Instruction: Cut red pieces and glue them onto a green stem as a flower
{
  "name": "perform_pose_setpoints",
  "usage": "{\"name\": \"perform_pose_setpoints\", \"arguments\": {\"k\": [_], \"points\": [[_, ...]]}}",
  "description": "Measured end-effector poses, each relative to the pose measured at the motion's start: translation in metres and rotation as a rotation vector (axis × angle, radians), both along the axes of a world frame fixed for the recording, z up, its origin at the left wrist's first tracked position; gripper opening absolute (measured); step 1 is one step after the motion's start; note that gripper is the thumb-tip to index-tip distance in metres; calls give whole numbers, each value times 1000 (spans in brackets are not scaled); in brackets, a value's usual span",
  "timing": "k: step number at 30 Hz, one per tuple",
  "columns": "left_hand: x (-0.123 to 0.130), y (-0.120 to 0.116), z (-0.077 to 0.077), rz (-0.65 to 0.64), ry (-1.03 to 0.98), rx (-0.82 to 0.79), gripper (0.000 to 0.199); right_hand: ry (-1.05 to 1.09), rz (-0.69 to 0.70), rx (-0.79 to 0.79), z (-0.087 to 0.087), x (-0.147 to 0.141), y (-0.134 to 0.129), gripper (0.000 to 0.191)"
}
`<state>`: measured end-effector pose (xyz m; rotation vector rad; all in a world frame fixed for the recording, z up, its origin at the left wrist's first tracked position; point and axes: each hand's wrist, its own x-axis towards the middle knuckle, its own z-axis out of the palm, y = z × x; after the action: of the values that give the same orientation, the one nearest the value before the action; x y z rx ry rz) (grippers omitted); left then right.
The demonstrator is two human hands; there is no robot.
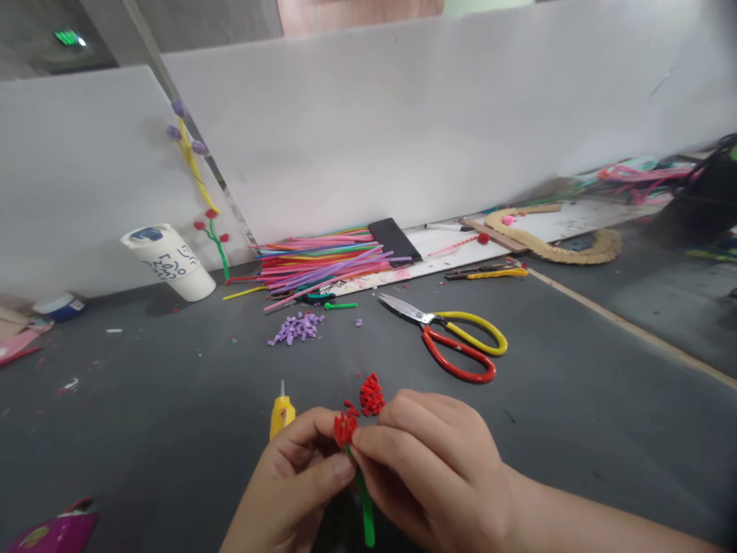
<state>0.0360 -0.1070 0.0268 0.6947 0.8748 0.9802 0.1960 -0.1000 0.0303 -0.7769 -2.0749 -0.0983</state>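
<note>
Between my two hands is a small craft flower (345, 427) with a spiky red head and a green stem (365, 507) that slants down. My left hand (296, 476) pinches it from the left, thumb and forefinger just under the red head. The fingertips of my right hand (437, 465) press against the head's right side; its lower fingers are hidden. Just beyond them lies a pile of cut red pieces (372, 395), a few of them touching near the flower. A yellow glue bottle (282, 412) with a pointed tip shows behind my left hand.
Scissors (443, 332) with red and yellow handles lie right of centre. Purple cut pieces (295, 328) are heaped farther left. Behind are bundled coloured pipe cleaners (328, 261), a white paper cup (168, 261), a utility knife (489, 272) and a white partition (403, 130).
</note>
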Motion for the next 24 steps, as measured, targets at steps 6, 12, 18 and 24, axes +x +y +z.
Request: {"name": "perform_pose_setpoints", "arguments": {"k": [6, 12, 18, 24], "points": [[0, -1, 1, 10, 12, -12, 18, 30, 28, -16, 1, 0, -2, 22], [-2, 0, 4, -18, -30, -79, 15, 299, 128, -280, 9, 2, 1, 12], [-3, 0, 1, -49, -44, -94, 15, 297, 163, -333, 6, 0, 5, 17], [-2, -2, 1, -46, -96, -91, 13, 269, 136, -282, 6, -1, 4, 15]]}}
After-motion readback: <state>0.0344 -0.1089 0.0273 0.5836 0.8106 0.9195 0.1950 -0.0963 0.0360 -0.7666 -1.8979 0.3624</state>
